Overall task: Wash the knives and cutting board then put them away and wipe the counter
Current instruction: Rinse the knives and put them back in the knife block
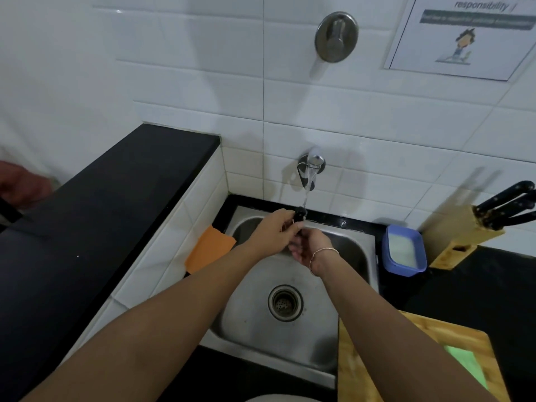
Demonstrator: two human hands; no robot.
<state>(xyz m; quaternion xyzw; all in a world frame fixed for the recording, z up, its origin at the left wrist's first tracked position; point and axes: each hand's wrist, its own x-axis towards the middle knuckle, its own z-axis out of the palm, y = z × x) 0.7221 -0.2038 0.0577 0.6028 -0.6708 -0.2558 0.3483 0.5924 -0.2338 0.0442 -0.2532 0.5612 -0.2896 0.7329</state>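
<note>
1. Knife (299, 216) sits under the tap (311, 165) stream over the sink (261, 320); washing step.
2. Left hand (274, 230) grips its black handle; right hand (309, 250) curls around the lower part.
3. Next, probably: rinse fully, keeping fingers off the edge.

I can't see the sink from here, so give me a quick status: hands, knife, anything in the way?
Left hand grips the knife by its black handle under the running tap. Right hand rubs its lower part. Cutting board waits beside the sink. Nothing in the way.
</note>
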